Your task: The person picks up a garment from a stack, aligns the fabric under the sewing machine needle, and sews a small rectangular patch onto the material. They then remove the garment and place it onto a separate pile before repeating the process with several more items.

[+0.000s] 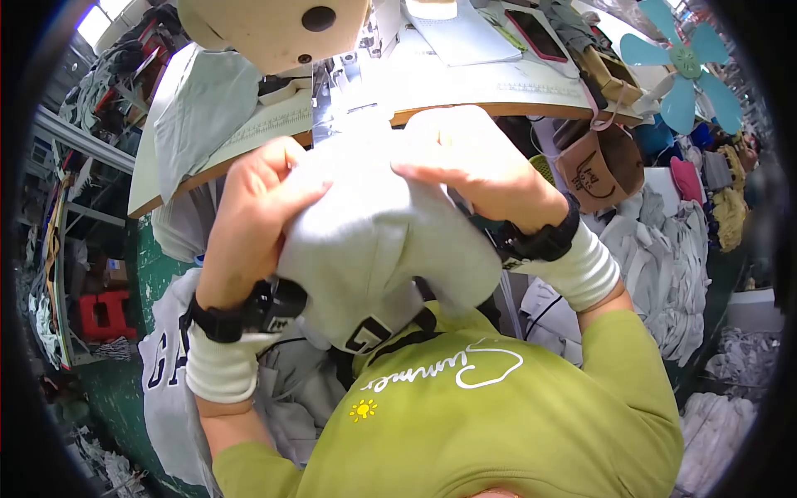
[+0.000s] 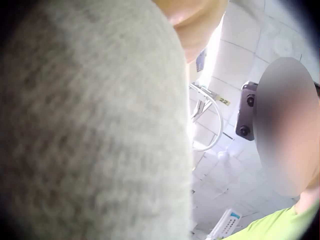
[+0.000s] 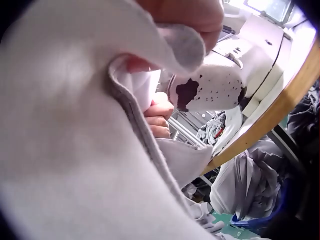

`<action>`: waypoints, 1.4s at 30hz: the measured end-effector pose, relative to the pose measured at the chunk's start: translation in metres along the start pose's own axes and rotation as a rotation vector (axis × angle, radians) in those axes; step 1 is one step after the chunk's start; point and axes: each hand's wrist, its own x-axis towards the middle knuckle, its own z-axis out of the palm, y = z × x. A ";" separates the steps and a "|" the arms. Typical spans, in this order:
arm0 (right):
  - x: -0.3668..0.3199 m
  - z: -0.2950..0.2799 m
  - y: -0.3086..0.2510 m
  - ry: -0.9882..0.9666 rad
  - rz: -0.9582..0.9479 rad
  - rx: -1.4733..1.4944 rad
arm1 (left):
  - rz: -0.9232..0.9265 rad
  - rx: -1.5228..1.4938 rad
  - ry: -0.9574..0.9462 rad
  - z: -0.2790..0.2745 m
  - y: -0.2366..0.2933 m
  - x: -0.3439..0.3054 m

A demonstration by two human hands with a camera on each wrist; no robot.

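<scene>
Nearest the camera, at 6 o'clock, is the person's green shirt (image 1: 465, 415). Just above it hangs the grey garment (image 1: 374, 241), bunched and held up in front of the chest, clear of the table. Its long axis runs from the lettered lower edge at 6 o'clock up to the gathered top at 12 o'clock, where both hands meet it.

The left hand (image 1: 257, 207) sits at about 10 o'clock on the bundle, fingers curled and thumb pressed across the cloth, clamped on its upper left edge. The right hand (image 1: 473, 166) sits at about 1 o'clock, fingers bent down over the top fold and pinching it. The right wrist view shows a flap of the grey cloth nipped at the top and a seamed edge running down the frame. Neither hand is the nearer: both grip the same top edge, close together, and the cloth drops away from them towards 6 o'clock. In the left wrist view the grey knit fills most of the frame.

More grey clothing (image 1: 166, 365) lies across the lap at 8 o'clock. Beyond the hands, at 12 o'clock, the wooden table (image 1: 515, 108) carries the sewing machine (image 1: 274, 29). A turquoise fan (image 1: 685, 62) stands at 2 o'clock, above a heap of pale garments (image 1: 664, 266).
</scene>
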 end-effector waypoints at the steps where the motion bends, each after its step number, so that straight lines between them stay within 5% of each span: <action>1: 0.006 0.005 0.012 0.097 -0.075 0.167 | 0.027 0.011 0.022 -0.006 -0.003 0.012; 3: 0.018 0.007 0.030 0.197 -0.152 0.332 | 0.052 0.023 0.052 -0.012 -0.012 0.028; 5: 0.027 0.001 0.036 0.209 -0.250 0.042 | 0.068 0.069 0.105 -0.012 -0.011 0.037; 12: 0.065 -0.020 0.058 0.271 -0.502 -0.233 | 0.088 0.110 0.148 -0.027 -0.025 0.074; 13: 0.072 -0.028 0.060 0.384 -0.941 -0.706 | 0.107 0.023 0.187 -0.022 -0.023 0.079; 15: 0.073 -0.029 0.057 0.316 -0.858 -0.518 | 0.126 -0.063 0.226 -0.022 -0.023 0.081; 17: 0.075 -0.029 0.049 0.248 -0.779 -0.329 | 0.414 0.562 0.343 -0.030 -0.026 0.075; 19: 0.073 -0.026 0.041 0.193 -0.457 -0.167 | 0.931 1.205 0.553 -0.011 -0.008 0.052; 22: 0.071 -0.025 0.035 0.085 -0.223 0.166 | 0.942 1.230 0.391 0.020 -0.006 0.019; 24: 0.072 -0.028 0.039 0.049 -0.194 0.250 | 0.748 1.231 0.202 0.039 -0.011 0.009; 30: 0.079 -0.032 0.051 0.063 -0.163 0.331 | 0.832 1.275 0.281 0.032 -0.021 0.011; 42: 0.095 -0.030 0.054 0.069 -0.208 0.481 | 0.707 1.329 0.311 0.025 -0.019 0.011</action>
